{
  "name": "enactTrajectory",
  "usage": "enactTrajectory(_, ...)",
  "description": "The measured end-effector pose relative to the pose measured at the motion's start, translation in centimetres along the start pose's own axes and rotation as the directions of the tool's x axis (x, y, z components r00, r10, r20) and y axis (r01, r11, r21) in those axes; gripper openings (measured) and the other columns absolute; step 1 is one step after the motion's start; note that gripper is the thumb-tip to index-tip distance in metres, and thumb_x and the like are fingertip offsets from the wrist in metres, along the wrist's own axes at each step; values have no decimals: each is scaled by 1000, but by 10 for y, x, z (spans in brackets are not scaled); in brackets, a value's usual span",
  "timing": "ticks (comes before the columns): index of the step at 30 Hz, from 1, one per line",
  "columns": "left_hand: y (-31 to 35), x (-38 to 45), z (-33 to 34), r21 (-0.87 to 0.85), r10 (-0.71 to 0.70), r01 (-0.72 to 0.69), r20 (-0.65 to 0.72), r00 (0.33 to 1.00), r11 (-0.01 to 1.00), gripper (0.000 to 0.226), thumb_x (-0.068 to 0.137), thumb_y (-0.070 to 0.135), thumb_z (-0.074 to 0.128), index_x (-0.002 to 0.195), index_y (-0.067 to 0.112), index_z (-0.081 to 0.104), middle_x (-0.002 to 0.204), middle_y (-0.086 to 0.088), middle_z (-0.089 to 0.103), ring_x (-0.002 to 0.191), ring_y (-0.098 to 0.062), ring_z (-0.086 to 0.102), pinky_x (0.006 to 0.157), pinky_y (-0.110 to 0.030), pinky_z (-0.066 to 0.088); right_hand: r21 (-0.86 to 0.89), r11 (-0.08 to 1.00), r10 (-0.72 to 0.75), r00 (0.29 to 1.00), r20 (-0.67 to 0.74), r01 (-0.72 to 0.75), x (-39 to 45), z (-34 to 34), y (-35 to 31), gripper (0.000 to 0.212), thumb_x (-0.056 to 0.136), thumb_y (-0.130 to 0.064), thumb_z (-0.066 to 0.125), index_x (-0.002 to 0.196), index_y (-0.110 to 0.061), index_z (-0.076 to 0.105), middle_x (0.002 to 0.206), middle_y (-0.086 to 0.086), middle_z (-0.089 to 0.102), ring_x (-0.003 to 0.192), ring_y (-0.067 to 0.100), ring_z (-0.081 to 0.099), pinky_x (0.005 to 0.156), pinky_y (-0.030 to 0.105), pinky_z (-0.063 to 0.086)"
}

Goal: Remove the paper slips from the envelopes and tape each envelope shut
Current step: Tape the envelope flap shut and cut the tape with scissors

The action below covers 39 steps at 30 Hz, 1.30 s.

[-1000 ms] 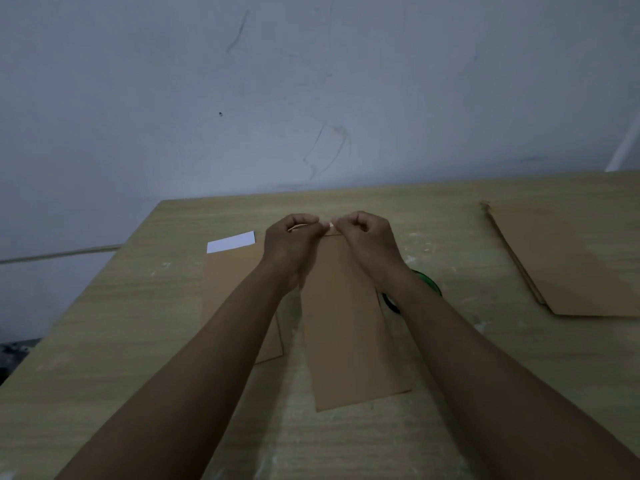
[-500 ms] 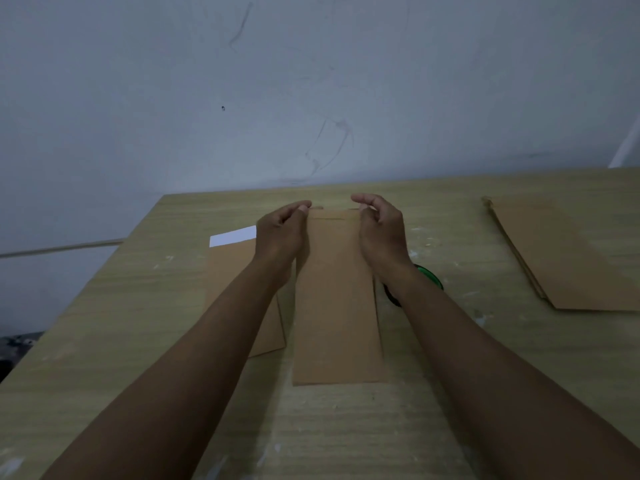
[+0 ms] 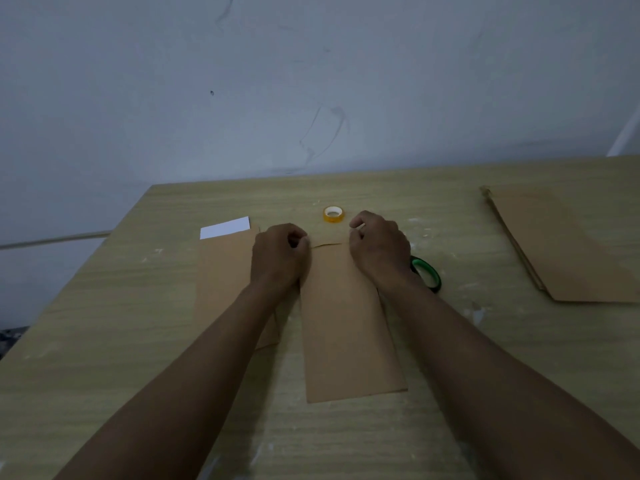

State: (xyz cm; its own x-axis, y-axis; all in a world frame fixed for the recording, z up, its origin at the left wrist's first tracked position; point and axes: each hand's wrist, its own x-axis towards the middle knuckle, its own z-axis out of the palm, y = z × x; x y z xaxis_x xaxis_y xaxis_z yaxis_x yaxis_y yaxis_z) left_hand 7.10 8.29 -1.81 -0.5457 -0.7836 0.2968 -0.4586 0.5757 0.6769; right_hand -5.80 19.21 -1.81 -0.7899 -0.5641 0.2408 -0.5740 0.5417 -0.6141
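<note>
Two hands [image 3: 280, 258] [image 3: 381, 247] on one envelope [image 3: 346, 323]; one tape roll [image 3: 333, 214].

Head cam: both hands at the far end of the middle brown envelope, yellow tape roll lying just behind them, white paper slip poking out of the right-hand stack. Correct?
Not quite. In the head view the white paper slip sticks out of the brown paper envelope on the left, not the stack of brown envelopes on the right. The rest holds.

I count two single envelopes [image 3: 349, 320] [image 3: 225, 271], one envelope stack [image 3: 568, 244], one paper slip [image 3: 225, 227], one tape roll [image 3: 333, 214], one scissors [image 3: 427, 273].
</note>
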Motion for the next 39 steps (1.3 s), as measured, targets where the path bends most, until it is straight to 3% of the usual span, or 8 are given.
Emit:
enactTrajectory(6, -1, 7, 3, 129, 50, -57, 57, 997, 990, 20, 86, 20, 63, 102, 22, 76, 110, -4, 69, 100, -21, 61, 83, -37, 52, -103, 995, 5, 999, 39, -1, 9, 0, 0, 20, 86, -21, 59, 103, -28, 67, 116, -2, 63, 114, 23, 57, 87, 33, 45)
enactTrajectory(12, 3, 28, 4, 39, 55, -56, 20, 998, 998, 19, 86, 23, 67, 102, 19, 76, 107, -1, 72, 101, -17, 63, 85, -30, 50, -92, 993, 69, 997, -44, -73, 33, 11, -19, 25, 87, -36, 55, 97, -20, 71, 106, 3, 69, 104, 31, 61, 85, 37, 51)
enactTrajectory(19, 2, 54, 12, -49, 20, -20, -10, 1000, 999, 16, 90, 22, 67, 100, 14, 77, 101, 1, 75, 96, -14, 67, 86, -26, 50, -133, 977, 176, 982, 74, -165, 68, 24, -26, 45, 83, -48, 59, 113, -17, 68, 123, 5, 62, 117, 31, 56, 95, 39, 44)
enactTrajectory(24, -2, 60, 18, -75, -14, 12, -25, 1000, 997, 17, 92, 24, 66, 102, 17, 77, 101, 2, 75, 94, -11, 66, 80, -21, 44, -27, 988, 155, 981, 113, -152, 72, 23, -27, 31, 82, -41, 65, 106, -22, 69, 114, 4, 66, 107, 31, 61, 86, 34, 47)
enactTrajectory(29, -3, 61, 20, -110, -22, 15, -61, 998, 994, 18, 93, 22, 63, 102, 15, 77, 100, 2, 76, 93, -11, 66, 79, -21, 43, 125, 991, -56, 998, 16, 54, 65, 28, -26, 15, 87, -27, 60, 100, -25, 65, 101, 0, 71, 94, 25, 65, 77, 31, 50)
enactTrajectory(33, -2, 60, 17, -217, -55, 40, -67, 996, 975, 22, 96, 22, 58, 103, 14, 77, 99, 2, 75, 95, -13, 66, 82, -26, 49, 187, 938, -272, 954, -125, 292, 58, 28, -27, 11, 87, -22, 63, 98, -20, 65, 93, -1, 71, 86, 21, 67, 75, 39, 55)
enactTrajectory(37, 5, 57, 13, -362, -103, 101, 15, 995, 927, 27, 99, 26, 53, 104, 16, 77, 101, 3, 75, 101, -14, 67, 93, -39, 52, 266, 884, -306, 906, -293, 385, 51, 21, -32, 11, 87, -18, 64, 97, -15, 66, 91, 0, 71, 80, 18, 66, 73, 38, 54)
enactTrajectory(39, 14, 56, 9, -520, -204, 240, 126, 971, 820, 28, 100, 25, 50, 101, 16, 76, 102, 1, 76, 103, -13, 68, 96, -44, 52, 321, 863, -295, 904, -308, 391, 48, 16, -36, 10, 88, -16, 64, 97, -15, 67, 90, -2, 71, 79, 14, 67, 73, 36, 55)
